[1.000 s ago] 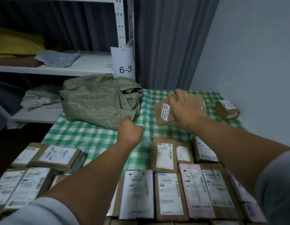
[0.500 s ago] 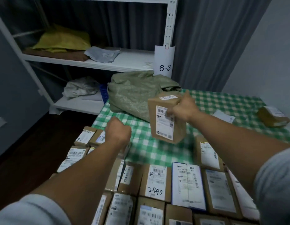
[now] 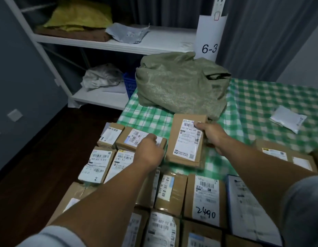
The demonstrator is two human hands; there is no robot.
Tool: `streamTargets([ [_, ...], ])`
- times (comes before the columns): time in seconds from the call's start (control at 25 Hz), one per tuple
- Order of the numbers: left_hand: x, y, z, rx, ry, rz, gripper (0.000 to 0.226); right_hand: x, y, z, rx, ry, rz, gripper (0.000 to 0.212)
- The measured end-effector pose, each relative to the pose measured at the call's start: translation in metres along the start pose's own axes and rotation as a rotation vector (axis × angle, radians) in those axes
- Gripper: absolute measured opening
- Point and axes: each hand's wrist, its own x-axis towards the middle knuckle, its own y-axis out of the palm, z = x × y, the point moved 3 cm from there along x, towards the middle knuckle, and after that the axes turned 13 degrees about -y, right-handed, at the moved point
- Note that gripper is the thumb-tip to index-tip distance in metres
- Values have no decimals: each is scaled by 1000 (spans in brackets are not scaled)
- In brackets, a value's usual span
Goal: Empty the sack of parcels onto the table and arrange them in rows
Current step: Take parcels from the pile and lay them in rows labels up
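Note:
The crumpled green woven sack (image 3: 179, 86) lies at the far left of the green checked table (image 3: 252, 97). My right hand (image 3: 211, 136) grips a tall brown parcel (image 3: 185, 145) by its upper right edge, thumb on the white label; its lower end is on the cloth. My left hand (image 3: 149, 152) has curled fingers on the near right corner of a small brown parcel (image 3: 131, 138) just left of it. Several labelled parcels (image 3: 204, 198) lie in rows across the near part of the table.
A white pouch (image 3: 288, 120) lies alone on the cloth at the right. A white shelf unit (image 3: 154, 43) with a "6-3" sign (image 3: 209, 49) stands behind the sack, holding yellow and grey bags. Dark floor lies to the left.
My right hand picked the tall parcel up from the far right, carried it left and lowered it onto the cloth. My left hand came down onto the small parcel. The view swung left.

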Motion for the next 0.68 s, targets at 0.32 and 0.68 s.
streamTargets([
  [0.32,14,27,5,70,-47,82,34,7,9,-37,-223,148,143,24],
  [0.68,8,36,-14,65,-49,123,26,-14,-6,-29,-318,156,269,14],
])
